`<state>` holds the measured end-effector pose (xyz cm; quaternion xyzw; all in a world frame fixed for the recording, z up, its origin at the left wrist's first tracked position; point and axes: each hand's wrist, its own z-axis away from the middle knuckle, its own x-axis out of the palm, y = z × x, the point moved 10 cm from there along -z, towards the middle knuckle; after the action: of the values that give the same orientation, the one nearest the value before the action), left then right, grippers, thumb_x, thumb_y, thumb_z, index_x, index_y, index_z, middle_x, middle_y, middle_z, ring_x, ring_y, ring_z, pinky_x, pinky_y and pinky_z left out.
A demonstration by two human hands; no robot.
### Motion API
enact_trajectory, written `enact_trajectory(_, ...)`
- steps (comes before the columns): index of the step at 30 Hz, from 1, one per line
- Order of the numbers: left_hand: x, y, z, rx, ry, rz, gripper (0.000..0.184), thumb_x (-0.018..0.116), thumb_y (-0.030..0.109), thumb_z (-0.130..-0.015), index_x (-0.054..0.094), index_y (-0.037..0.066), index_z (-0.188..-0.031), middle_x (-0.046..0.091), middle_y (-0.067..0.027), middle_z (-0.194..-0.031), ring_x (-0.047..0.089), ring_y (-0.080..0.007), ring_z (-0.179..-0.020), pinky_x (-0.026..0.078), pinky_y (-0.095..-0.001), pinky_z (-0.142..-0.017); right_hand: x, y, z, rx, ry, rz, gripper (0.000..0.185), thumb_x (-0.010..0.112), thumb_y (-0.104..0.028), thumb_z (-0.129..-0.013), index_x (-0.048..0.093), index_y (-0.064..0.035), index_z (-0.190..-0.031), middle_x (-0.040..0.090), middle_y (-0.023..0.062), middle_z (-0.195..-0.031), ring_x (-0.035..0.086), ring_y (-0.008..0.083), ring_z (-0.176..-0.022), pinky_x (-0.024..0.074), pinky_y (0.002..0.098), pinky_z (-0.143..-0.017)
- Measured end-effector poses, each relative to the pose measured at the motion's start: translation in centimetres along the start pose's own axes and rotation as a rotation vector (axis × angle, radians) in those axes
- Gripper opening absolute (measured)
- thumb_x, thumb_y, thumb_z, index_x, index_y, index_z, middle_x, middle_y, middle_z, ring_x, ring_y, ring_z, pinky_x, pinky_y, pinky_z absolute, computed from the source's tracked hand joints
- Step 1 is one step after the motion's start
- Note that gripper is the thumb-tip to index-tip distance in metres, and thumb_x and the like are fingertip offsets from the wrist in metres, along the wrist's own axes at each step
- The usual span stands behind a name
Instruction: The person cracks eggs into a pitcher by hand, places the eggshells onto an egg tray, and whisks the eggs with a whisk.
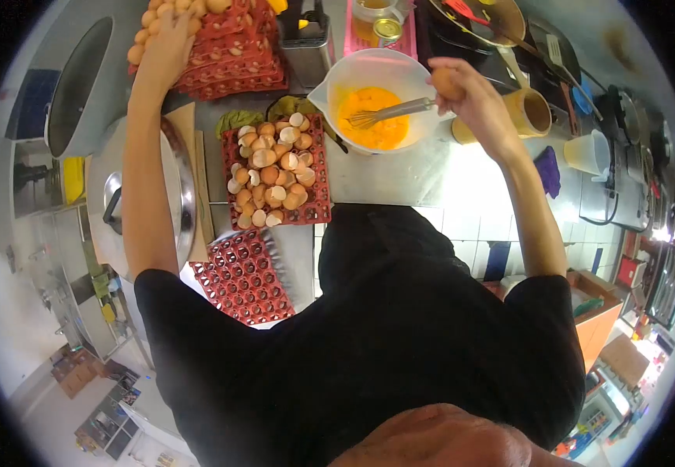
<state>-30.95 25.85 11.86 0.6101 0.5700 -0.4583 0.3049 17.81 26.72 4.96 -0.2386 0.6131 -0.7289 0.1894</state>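
Observation:
My right hand (466, 97) is closed round a brown egg (447, 83) at the right rim of a white bowl (423, 70). Yellow beaten egg (372, 101) lies in the bowl, with a metal whisk (403, 110) resting in it. At the upper left, my left hand (170, 43) reaches over whole eggs (142, 36) on top of stacked red trays (236, 50); its fingers are over the eggs, and whether it grips one is hidden. Cracked shells (270, 176) fill a red tray (320, 204) left of the bowl.
An empty red tray (245, 282) lies nearer my body. A large round lid (185, 187) is at the left. Behind the bowl are an opened can (386, 31) and a glass jug (364, 12). A pan (512, 15) and tan containers (528, 113) stand to the right.

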Motion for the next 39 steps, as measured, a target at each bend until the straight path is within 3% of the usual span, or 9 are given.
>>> enact_trajectory(2, -1.8, 1.0, 0.2, 0.025, 0.081, 0.004, 0.051, 0.074, 0.019, -0.103, 0.058, 0.006, -0.15, 0.061, -0.0246, -0.137, 0.07, -0.0427, -0.111, 0.059, -0.0499, -0.098, -1.5, 1.7, 2.2, 0.026, 0.049, 0.316, 0.035, 0.057, -0.011, -0.112, 0.06, -0.001, -0.146, 0.065, 0.0099, -0.13, 0.068, 0.0206, -0.109, 0.0587, 0.0367, -0.094)
enact_trajectory(5, -6.5, 2.0, 2.2, -0.049, 0.291, -0.076, 0.047, 0.074, 0.018, -0.105, 0.059, 0.0, -0.145, 0.058, -0.0265, -0.141, 0.068, -0.0439, -0.114, 0.06, -0.0479, -0.101, 0.7, -1.5, 5.6, -0.456, 0.141, 0.779, 0.04, 0.066, -0.009, -0.108, 0.057, -0.0028, -0.146, 0.062, 0.0131, -0.132, 0.07, 0.0293, -0.109, 0.0598, 0.0411, -0.092)
enact_trajectory(9, -8.2, 3.5, 9.1, -0.802, 0.607, 1.094, 0.042, 0.07, 0.016, -0.107, 0.051, 0.0, -0.141, 0.062, -0.024, -0.138, 0.07, -0.0324, -0.109, 0.061, -0.0437, -0.094, 3.1, 1.9, 6.5, -0.597, 0.066, 1.055, 0.043, 0.071, -0.006, -0.099, 0.058, -0.0058, -0.14, 0.061, 0.0181, -0.136, 0.069, 0.0433, -0.113, 0.0607, 0.0499, -0.091)
enact_trajectory(11, -7.2, 9.1, 10.1, -0.757, 0.565, 1.582, 0.042, 0.072, 0.015, -0.105, 0.055, 0.002, -0.142, 0.062, -0.0238, -0.14, 0.067, -0.0307, -0.118, 0.057, -0.0446, -0.107, 2.7, 2.6, 6.7, -0.569, 0.09, 0.948, 0.041, 0.071, -0.006, -0.1, 0.058, -0.0059, -0.14, 0.06, 0.0176, -0.137, 0.07, 0.0429, -0.114, 0.0608, 0.0505, -0.091)
enact_trajectory(15, -2.1, 22.7, 9.5, -0.746, 0.236, 2.032, 0.035, 0.066, 0.014, -0.103, 0.061, 0.009, -0.138, 0.064, -0.0179, -0.131, 0.066, -0.0261, -0.098, 0.057, -0.0403, -0.094, 2.9, 2.4, 6.0, -0.487, 0.04, 0.9, 0.041, 0.07, -0.006, -0.1, 0.058, -0.0056, -0.14, 0.06, 0.0178, -0.136, 0.07, 0.0432, -0.114, 0.0608, 0.0512, -0.091)
enact_trajectory(17, 0.0, 27.2, 9.0, -0.883, 0.126, 1.913, 0.029, 0.068, 0.018, -0.105, 0.064, 0.009, -0.133, 0.068, -0.0064, -0.108, 0.064, -0.018, -0.089, 0.055, -0.0314, -0.077, 2.8, 1.6, 6.4, -0.537, 0.096, 0.87, 0.042, 0.07, -0.005, -0.1, 0.058, -0.0054, -0.141, 0.06, 0.018, -0.135, 0.07, 0.0434, -0.113, 0.0608, 0.0516, -0.09)
enact_trajectory(22, 0.6, 32.2, 4.8, -0.644, 0.068, 1.423, 0.02, 0.083, 0.015, -0.101, 0.078, 0.003, -0.115, 0.078, -0.0041, -0.089, 0.074, -0.0144, -0.081, 0.06, -0.0311, -0.079, 3.2, 2.0, 6.3, -0.563, 0.136, 0.94, 0.042, 0.07, -0.004, -0.1, 0.058, -0.0048, -0.14, 0.06, 0.0186, -0.131, 0.071, 0.0436, -0.109, 0.0611, 0.0521, -0.086)
enact_trajectory(33, 2.2, 33.4, 3.5, -0.379, 0.08, 1.163, 0.043, 0.083, 0.007, -0.093, 0.077, 0.007, -0.136, 0.081, -0.0122, -0.12, 0.08, -0.0269, -0.104, 0.063, -0.0406, -0.091, 3.9, 0.0, 5.5, -0.641, 0.137, 0.969, 0.039, 0.071, -0.007, -0.102, 0.058, -0.0012, -0.138, 0.063, 0.0214, -0.127, 0.07, 0.043, -0.109, 0.0603, 0.051, -0.085)
enact_trajectory(39, 1.1, 33.1, 3.6, -0.387, 0.187, 1.361, 0.052, 0.086, 0.005, -0.091, 0.074, 0.005, -0.141, 0.075, -0.0158, -0.137, 0.076, -0.0292, -0.119, 0.06, -0.0406, -0.102, 4.0, 2.4, -1.1, -0.262, -0.047, 0.317, 0.04, 0.076, -0.021, -0.106, 0.06, 0.0032, -0.134, 0.071, 0.0162, -0.12, 0.073, 0.0235, -0.097, 0.0626, 0.0375, -0.083)
